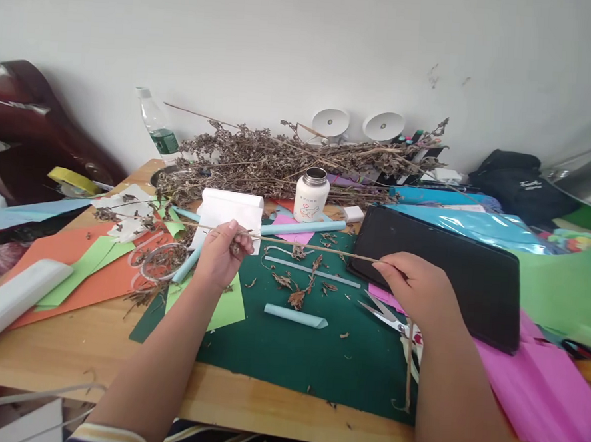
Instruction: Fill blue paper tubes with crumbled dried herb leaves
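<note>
A long thin dried plant stem (318, 247) stretches level between my two hands above the green mat (277, 353). My left hand (223, 253) is closed around it, palm turned up, near the seed-headed end that reaches out to the left. At the other end, my right hand (414, 285) pinches the bare tip between thumb and fingers. Scissors (384, 314) lie open beneath my right hand, partly hidden by it. Dry brown leaves (297, 296) and a short rolled blue paper tube (296, 316) rest on the mat below the stem.
A big heap of dried plants (259, 152) lies along the wall, behind an uncapped white bottle (311, 198). A black tablet-like slab (442, 277) sits at right beside pink paper (540, 396). Orange paper (83, 261) and a white case (17, 304) lie left. A clear bottle (155, 129) stands behind.
</note>
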A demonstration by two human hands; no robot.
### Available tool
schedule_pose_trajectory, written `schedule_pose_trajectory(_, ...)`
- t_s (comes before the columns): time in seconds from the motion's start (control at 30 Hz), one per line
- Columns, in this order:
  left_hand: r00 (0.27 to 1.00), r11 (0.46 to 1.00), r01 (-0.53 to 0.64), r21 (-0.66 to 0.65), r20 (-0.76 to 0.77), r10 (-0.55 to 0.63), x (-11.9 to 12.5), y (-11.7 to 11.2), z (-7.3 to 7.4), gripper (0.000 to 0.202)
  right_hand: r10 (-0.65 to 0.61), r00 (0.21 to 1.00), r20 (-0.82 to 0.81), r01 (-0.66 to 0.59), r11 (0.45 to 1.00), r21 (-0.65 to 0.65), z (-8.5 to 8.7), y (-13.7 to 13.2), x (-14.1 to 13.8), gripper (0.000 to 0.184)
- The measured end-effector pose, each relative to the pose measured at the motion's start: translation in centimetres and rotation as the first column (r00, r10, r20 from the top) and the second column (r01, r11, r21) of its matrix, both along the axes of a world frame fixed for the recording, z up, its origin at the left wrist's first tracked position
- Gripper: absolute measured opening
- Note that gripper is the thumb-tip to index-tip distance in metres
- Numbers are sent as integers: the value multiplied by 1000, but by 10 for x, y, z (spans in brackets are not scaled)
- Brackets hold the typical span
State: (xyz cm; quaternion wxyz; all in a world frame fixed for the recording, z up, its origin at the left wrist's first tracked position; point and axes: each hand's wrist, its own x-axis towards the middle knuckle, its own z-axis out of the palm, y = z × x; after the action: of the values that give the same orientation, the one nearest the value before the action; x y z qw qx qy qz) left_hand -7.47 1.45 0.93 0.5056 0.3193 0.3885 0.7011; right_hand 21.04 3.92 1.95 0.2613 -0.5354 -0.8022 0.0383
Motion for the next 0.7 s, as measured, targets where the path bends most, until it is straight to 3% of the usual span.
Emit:
schedule_pose_trajectory(0.2,991,997,78,-7,-107,-78,8,-1,-9,24,-118,993,-16,119,991,58,-2,0,1,26)
schedule_pose_trajectory(0.43,890,964,234,-126,-372,-264,20,-8,-12,10,-54,996,-72,62,992,114,-3,1,0,23)
schedule_pose_trajectory(0.6,895,985,148,-90,-412,-172,14,-5,-9,20,137,989,-55,-137,991,8,1,0,0,21)
schedule_pose_trajectory(0.7,977,999,44,16,-209,-40,3,-2,-4,24,227,974,2,-227,972,-63,7,-1,1,23)
